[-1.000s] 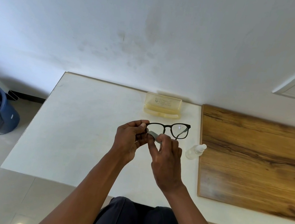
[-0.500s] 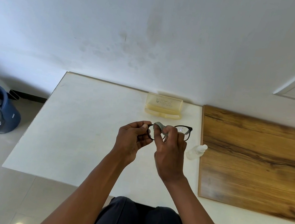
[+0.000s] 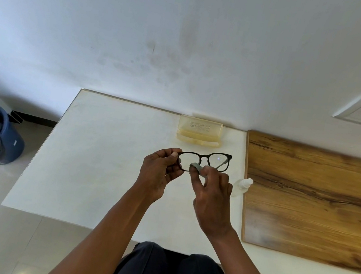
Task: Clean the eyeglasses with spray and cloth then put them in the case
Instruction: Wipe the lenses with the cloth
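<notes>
Wiping black-framed eyeglasses [image 3: 205, 159] at frame centre.
Left hand [image 3: 160, 172] pinches the frame's left end; right hand [image 3: 210, 194] pinches a grey cloth [image 3: 196, 166], mostly hidden, against the lens.

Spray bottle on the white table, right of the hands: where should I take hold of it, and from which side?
Grip the spray bottle round its clear body, below the white cap. It seems to lie tilted, cap toward the wooden board, so come from above with the right hand, the nearer one. That hand holds the cloth now and must free itself first.
</notes>
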Tool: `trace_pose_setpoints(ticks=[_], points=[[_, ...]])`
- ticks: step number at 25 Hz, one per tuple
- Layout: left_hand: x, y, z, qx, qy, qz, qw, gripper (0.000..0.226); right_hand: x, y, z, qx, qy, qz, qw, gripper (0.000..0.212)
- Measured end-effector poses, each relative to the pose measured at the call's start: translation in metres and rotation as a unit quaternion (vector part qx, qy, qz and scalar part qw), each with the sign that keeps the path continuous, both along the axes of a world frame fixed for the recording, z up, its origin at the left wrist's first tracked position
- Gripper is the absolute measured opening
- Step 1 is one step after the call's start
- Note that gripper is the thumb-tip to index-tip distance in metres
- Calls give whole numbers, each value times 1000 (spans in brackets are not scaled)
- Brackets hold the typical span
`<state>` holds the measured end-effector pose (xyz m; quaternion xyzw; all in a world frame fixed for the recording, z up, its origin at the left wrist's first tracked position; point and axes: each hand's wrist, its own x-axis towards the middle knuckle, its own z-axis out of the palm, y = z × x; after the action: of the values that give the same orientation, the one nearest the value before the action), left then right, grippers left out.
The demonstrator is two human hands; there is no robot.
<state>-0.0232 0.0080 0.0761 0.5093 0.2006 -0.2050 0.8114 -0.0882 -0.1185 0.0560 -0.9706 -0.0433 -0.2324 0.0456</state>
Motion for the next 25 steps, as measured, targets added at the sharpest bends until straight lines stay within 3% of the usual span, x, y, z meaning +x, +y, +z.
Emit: trace_pose_setpoints(ticks=[7, 12, 16, 21, 25], points=[[3, 1, -1, -5, -5, 25, 1000, 9, -2, -18, 16, 129, -2, -83, 988, 66], [3, 2, -2, 0, -12, 29, 1000, 12, 11, -25, 25, 189, 46, -142, 971, 67], [1, 2, -3, 3, -21, 16, 1000, 12, 19, -23, 26, 178, 68, -129, 973, 66], [2, 1, -4, 0, -17, 18, 1000, 13, 12, -8, 21, 82, 47, -78, 992, 67], [5, 7, -4, -4, -6, 29, 1000, 13, -3, -12, 13, 59, 47, -78, 994, 68]])
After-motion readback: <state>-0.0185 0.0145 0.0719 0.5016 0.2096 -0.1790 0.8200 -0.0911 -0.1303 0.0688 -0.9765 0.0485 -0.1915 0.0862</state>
